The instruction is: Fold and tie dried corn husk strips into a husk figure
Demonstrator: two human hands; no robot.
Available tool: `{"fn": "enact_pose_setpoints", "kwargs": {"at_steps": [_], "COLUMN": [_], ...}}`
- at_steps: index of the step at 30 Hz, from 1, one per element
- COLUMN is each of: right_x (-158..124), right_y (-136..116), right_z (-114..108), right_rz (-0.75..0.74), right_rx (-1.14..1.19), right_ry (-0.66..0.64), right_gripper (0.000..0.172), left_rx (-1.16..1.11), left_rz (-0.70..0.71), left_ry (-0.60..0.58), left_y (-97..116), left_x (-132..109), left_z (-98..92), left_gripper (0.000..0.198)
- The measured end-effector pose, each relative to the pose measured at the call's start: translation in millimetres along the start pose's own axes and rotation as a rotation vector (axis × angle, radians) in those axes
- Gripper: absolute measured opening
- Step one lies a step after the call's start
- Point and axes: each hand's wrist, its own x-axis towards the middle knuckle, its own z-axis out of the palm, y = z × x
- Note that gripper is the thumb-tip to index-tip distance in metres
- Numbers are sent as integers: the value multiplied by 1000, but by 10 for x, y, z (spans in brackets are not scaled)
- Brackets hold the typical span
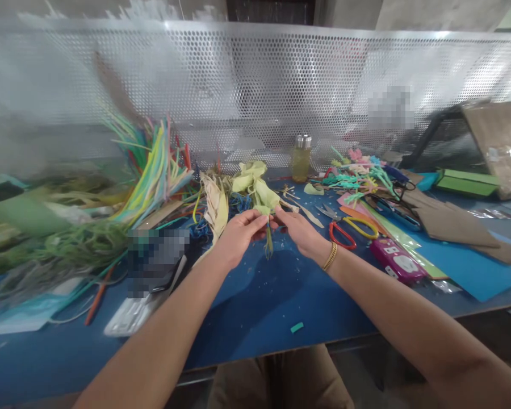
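Note:
Both hands meet over the middle of the blue table, pinching the base of a pale green papery bundle (264, 193) that looks like leaves or husk gathered into a flower shape. My left hand (243, 230) has its thumb and fingers closed on the bundle's base from the left. From the right, my right hand (296, 227), below a gold bracelet, is closed on the same spot. A short green stem (268, 244) hangs down below the fingers. Dried pale husks (214, 210) lie just left of the bundle. Scissors with red and yellow handles (343, 227) rest to the right.
Coloured pipe cleaners (149, 176) fan out at the left, beside heaped green material (76, 238). A bottle of yellowish liquid (301, 162) stands by the perforated metal screen (264, 85). Cardboard pieces (447, 221) and a magenta case (398, 261) lie at the right.

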Motion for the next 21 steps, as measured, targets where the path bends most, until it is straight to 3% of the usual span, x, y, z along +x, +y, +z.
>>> {"fn": "enact_pose_setpoints", "kwargs": {"at_steps": [7, 10, 18, 21], "right_x": [-23, -18, 29, 15], "right_y": [-102, -111, -23, -35], "right_z": [-18, -41, -8, 15], "right_rz": [40, 1, -131, -122], "right_rx": [339, 342, 257, 307], "right_ry": [-44, -35, 148, 138], "right_gripper": [36, 32, 28, 29], "left_rx": [11, 13, 43, 45], "left_rz": [-141, -154, -67, -65], "left_ry": [-99, -101, -7, 12], "left_y": [-78, -100, -124, -102], "left_x": [-11, -10, 13, 11], "left_z": [53, 59, 89, 91], "left_gripper": [34, 35, 23, 19]}}
